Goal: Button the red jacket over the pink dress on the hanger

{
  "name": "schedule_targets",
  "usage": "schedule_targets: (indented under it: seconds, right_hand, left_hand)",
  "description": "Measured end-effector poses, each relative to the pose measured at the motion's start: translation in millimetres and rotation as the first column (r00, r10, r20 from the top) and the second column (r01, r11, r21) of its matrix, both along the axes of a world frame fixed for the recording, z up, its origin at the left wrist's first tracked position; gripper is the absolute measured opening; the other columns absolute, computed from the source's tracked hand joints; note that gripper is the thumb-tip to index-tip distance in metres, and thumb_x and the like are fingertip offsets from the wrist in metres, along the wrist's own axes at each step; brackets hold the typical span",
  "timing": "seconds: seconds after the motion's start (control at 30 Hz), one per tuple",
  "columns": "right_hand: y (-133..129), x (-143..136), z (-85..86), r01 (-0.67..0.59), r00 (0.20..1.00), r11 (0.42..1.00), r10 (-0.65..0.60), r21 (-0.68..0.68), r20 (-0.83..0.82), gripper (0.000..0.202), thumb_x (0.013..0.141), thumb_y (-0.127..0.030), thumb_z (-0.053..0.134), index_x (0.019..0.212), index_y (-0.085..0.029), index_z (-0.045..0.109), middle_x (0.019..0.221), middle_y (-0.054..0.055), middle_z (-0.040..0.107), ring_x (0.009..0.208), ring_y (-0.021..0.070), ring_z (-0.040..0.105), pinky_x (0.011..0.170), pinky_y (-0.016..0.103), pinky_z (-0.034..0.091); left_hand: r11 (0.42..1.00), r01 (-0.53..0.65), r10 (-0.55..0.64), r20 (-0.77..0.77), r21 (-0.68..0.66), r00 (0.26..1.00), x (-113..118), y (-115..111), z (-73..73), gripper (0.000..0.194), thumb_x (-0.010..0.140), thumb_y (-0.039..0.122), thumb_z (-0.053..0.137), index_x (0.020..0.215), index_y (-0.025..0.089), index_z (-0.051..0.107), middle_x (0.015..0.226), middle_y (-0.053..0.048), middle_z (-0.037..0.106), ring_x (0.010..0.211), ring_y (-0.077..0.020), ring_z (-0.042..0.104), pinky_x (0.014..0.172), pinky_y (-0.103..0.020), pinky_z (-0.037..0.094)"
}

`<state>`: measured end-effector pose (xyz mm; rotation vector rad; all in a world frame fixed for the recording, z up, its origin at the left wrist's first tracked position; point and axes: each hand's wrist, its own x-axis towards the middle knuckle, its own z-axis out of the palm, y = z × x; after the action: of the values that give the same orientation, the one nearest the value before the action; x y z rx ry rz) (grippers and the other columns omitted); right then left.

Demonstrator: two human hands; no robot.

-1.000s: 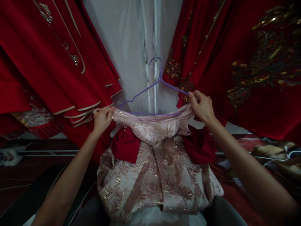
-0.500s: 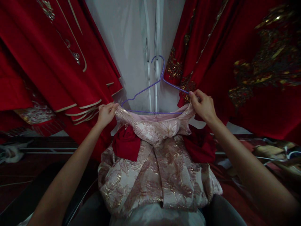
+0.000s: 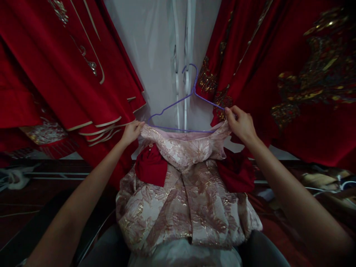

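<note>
A pink and gold brocade dress (image 3: 167, 207) lies across my lap, its neckline facing away from me. My left hand (image 3: 132, 132) pinches the left shoulder of the dress, close to the left end of a purple hanger (image 3: 178, 101). At the other shoulder, my right hand (image 3: 240, 122) grips the fabric together with the right end of the hanger. The hanger's hook points up and its lower bar runs along the open neckline. Dark red sleeve pieces, a left one (image 3: 151, 167) and a right one (image 3: 236, 172), hang at the sides of the bodice.
Red garments with silver trim (image 3: 83, 74) hang at the left. More red garments with gold embroidery (image 3: 311, 74) hang at the right. Behind the hanger is a pale grey cover (image 3: 155, 55). Bundled items (image 3: 325, 180) lie low on the right.
My left hand, with the dress shoulder in it, has shifted slightly right. The hanger has also tilted a little to the right. My right hand is almost unmoved.
</note>
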<state>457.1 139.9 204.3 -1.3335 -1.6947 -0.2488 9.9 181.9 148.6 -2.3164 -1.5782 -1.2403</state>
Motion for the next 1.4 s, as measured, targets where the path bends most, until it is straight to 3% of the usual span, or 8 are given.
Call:
schedule_targets:
  seconds: [0.23, 0.47, 0.63, 0.8, 0.9, 1.1, 1.23, 1.4]
  right_hand:
    - [-1, -1, 0.9, -0.009, 1.000, 1.000, 0.009, 0.012, -0.001, 0.035, 0.092, -0.046, 0.038, 0.071, -0.022, 0.051, 0.064, 0.003, 0.059, 0.062, 0.0183, 0.055, 0.061, 0.028, 0.032]
    - [-2, 1, 1.7, -0.034, 0.999, 0.999, 0.034, 0.012, 0.007, 0.036, 0.091, -0.047, 0.039, 0.070, -0.022, 0.051, 0.063, 0.002, 0.058, 0.058, 0.0166, 0.053, 0.057, 0.028, 0.031]
    - [0, 1, 2.4, -0.023, 0.999, 1.000, 0.024, -0.019, 0.042, 0.038, 0.092, -0.048, 0.036, 0.069, -0.021, 0.048, 0.063, 0.003, 0.059, 0.061, 0.0182, 0.055, 0.058, 0.028, 0.032]
    - [12, -18, 4.0, -0.057, 0.991, 0.998, 0.061, -0.040, 0.115, 0.043, 0.096, -0.047, 0.023, 0.078, -0.021, 0.051, 0.077, 0.008, 0.066, 0.073, 0.0234, 0.061, 0.068, 0.032, 0.037]
    - [16, -26, 1.0, -0.123, 0.989, 0.991, 0.127, -0.046, 0.080, 0.044, 0.097, -0.047, 0.020, 0.084, -0.021, 0.052, 0.083, 0.009, 0.067, 0.078, 0.0240, 0.062, 0.073, 0.034, 0.039]
    - [14, -19, -8.5, -0.122, 0.992, 0.992, 0.123, -0.022, 0.035, 0.041, 0.093, -0.054, 0.030, 0.101, -0.020, 0.052, 0.086, 0.010, 0.066, 0.079, 0.0245, 0.060, 0.069, 0.033, 0.039]
    - [17, -10, -16.6, -0.086, 0.995, 0.996, 0.087, -0.018, 0.039, 0.043, 0.094, -0.053, 0.025, 0.095, -0.020, 0.052, 0.090, 0.011, 0.065, 0.082, 0.0248, 0.057, 0.071, 0.035, 0.038]
    - [18, -5, -18.4, -0.044, 0.996, 0.999, 0.045, -0.016, 0.076, 0.044, 0.094, -0.053, 0.024, 0.082, -0.021, 0.051, 0.084, 0.010, 0.063, 0.077, 0.0234, 0.054, 0.069, 0.034, 0.037]
  left_hand:
    - [1.000, -0.012, 0.012, 0.092, 0.007, 0.996, -1, -5, -11.1, 0.038, 0.089, 0.046, 0.040, 0.065, 0.018, 0.051, 0.062, -0.001, 0.051, 0.061, -0.0140, 0.047, 0.059, -0.025, 0.035]
    - [0.997, 0.020, -0.028, 0.112, 0.073, 0.993, 2, -6, -4.1, 0.038, 0.090, 0.043, 0.041, 0.064, 0.018, 0.050, 0.062, 0.000, 0.048, 0.060, -0.0133, 0.046, 0.060, -0.025, 0.035]
    - [0.992, 0.081, -0.093, 0.116, 0.101, 0.989, 24, -2, 26.3, 0.039, 0.091, 0.045, 0.039, 0.065, 0.018, 0.051, 0.065, 0.000, 0.049, 0.064, -0.0133, 0.048, 0.061, -0.024, 0.036]
    - [0.967, 0.210, -0.206, -0.042, 0.147, 0.978, 92, -1, 72.4, 0.042, 0.091, 0.044, 0.040, 0.060, 0.017, 0.049, 0.062, 0.000, 0.047, 0.060, -0.0120, 0.044, 0.059, -0.025, 0.033]
    - [0.964, 0.231, -0.230, -0.021, 0.130, 0.973, 122, -4, 83.0, 0.040, 0.093, 0.042, 0.036, 0.066, 0.017, 0.051, 0.063, 0.000, 0.047, 0.061, -0.0124, 0.045, 0.059, -0.025, 0.033]
    - [0.988, 0.129, -0.121, -0.098, 0.089, 0.988, 111, -10, 70.2, 0.034, 0.094, 0.040, 0.036, 0.074, 0.018, 0.053, 0.058, 0.002, 0.042, 0.055, -0.0127, 0.043, 0.057, -0.026, 0.028]
    - [0.993, 0.067, -0.052, -0.157, 0.096, 0.986, 91, -13, 59.6, 0.036, 0.094, 0.042, 0.035, 0.076, 0.019, 0.055, 0.056, 0.001, 0.044, 0.054, -0.0134, 0.045, 0.056, -0.026, 0.028]
    - [0.992, 0.124, -0.124, 0.004, -0.024, 0.992, 69, -11, 48.0, 0.044, 0.091, 0.052, 0.035, 0.072, 0.017, 0.055, 0.062, 0.000, 0.052, 0.059, -0.0132, 0.048, 0.058, -0.025, 0.034]
